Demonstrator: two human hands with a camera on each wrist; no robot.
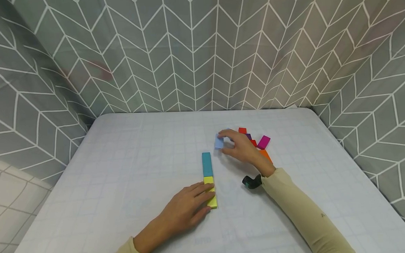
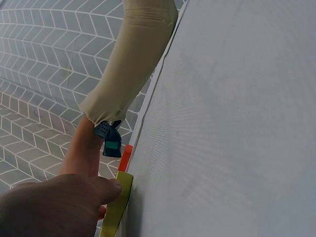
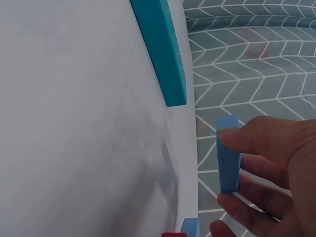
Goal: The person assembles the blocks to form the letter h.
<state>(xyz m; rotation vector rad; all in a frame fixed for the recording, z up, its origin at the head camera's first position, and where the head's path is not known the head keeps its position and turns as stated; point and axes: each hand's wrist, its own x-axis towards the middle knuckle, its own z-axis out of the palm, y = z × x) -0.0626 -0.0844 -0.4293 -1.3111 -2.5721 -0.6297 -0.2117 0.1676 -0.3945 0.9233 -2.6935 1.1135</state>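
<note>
My right hand (image 1: 238, 145) pinches a light blue block (image 1: 219, 141) above the table. In the right wrist view, the thumb lies on one face of that block (image 3: 228, 163) and the fingers are behind it. A teal block (image 1: 207, 164) lies lengthwise on the table, in line with a yellow piece (image 1: 209, 179) that touches its near end. Across the yellow piece rest the extended fingers of my left hand (image 1: 188, 207), with the thumb by its near end. These fingers partly cover the yellow, so I cannot tell whether it is one block or two.
Beyond and beside my right hand lie red blocks (image 1: 242, 130), a purple block (image 1: 248, 136), a magenta block (image 1: 264, 142) and an orange block (image 1: 266, 156). Another light blue block (image 3: 190, 226) shows low in the right wrist view. Patterned curtains (image 1: 193, 52) surround the white table (image 1: 140, 154).
</note>
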